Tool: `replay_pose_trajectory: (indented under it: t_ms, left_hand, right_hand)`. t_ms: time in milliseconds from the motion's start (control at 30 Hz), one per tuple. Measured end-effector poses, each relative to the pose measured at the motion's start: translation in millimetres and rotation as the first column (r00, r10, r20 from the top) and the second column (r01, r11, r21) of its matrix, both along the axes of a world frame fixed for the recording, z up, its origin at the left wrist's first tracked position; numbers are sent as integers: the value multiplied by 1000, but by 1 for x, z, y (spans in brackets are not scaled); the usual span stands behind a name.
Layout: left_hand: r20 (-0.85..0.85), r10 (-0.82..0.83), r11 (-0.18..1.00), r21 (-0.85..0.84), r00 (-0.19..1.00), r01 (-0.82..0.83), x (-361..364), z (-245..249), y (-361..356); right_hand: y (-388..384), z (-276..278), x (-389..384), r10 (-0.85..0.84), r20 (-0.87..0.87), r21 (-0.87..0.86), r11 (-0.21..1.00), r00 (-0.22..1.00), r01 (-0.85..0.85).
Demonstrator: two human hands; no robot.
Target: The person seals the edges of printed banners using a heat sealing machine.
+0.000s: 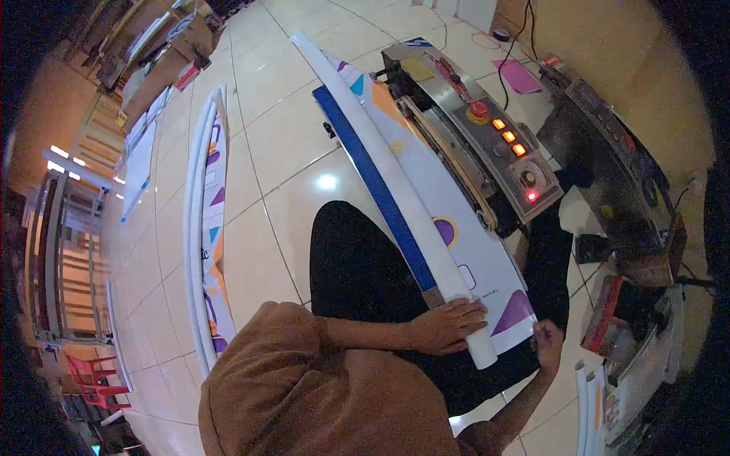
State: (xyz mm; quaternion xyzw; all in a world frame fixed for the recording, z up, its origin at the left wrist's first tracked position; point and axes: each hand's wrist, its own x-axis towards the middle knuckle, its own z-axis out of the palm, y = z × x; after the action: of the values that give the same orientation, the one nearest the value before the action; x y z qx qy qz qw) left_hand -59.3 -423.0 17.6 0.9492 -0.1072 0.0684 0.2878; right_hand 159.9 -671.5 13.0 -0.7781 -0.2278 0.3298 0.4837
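My left hand (449, 327) lies over the near end of a long white roll (411, 190), its fingers wrapped over the top. At the right, my right hand (547, 343) pinches the near corner of the printed sheet (511, 311), which has purple, orange and blue shapes. The sheet spreads from the roll to a metal sealing machine (487, 114) with lit orange buttons, and its far side runs along the machine's belt. Beneath the roll is a long blue-topped strip (372, 182).
Another partly rolled printed sheet (205, 228) lies on the tiled floor at the left. A second machine (608, 144) stands at the right, with a red and black box (620, 315) and white tubes (585, 403) nearer. Red chairs (95, 380) are at the lower left.
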Motion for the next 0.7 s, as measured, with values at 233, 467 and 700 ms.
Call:
replay_pose_trajectory:
  t_ms: [233,467,700]
  left_hand:
    - [-9,130,990,-48,991,-131,-6,11,16]
    - [-41,520,854,21,853,-519,7,7,77]
    - [37,775,620,147,631,-770,33,-1,176]
  right_hand:
    - [11,-7,8,40,77,-50,998,996,-36]
    - [21,-20,14,91,47,44,995,995,-93]
    - [48,4,6,148,148,43,987,978,-156]
